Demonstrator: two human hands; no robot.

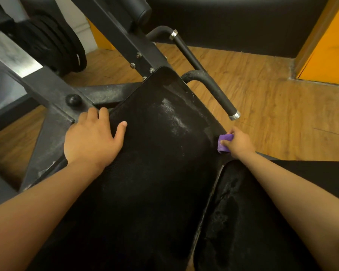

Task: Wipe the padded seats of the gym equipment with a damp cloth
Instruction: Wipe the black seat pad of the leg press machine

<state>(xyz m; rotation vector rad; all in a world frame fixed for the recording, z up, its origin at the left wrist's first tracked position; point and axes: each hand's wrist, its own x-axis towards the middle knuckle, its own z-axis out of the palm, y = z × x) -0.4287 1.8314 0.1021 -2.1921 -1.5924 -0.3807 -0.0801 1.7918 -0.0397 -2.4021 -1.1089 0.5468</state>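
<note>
A long black padded seat [155, 173] with a pebbled vinyl cover runs up the middle of the view, narrowing toward the dark steel machine frame [53, 118] it is bolted to. A whitish dusty smear [174, 118] marks its upper right part. The left hand [92, 139] rests palm-down on the seat's left edge, thumb spread out on the padding and fingers reaching over toward the frame; its grip is wide and holds nothing. The right hand [239, 144] is at the seat's right edge, its grip narrow, pinching a small folded purple cloth [224, 142] between thumb and fingers, with the cloth touching the side of the padding. Below the right forearm lies a second black pad [243, 222], worn and cracked, just beside the first. A black foam-covered handle bar [213, 89] with a silver end cap juts out beyond the cloth. Stacked black weight plates [53, 45] sit at upper left, above a wood-plank floor [272, 114].
</note>
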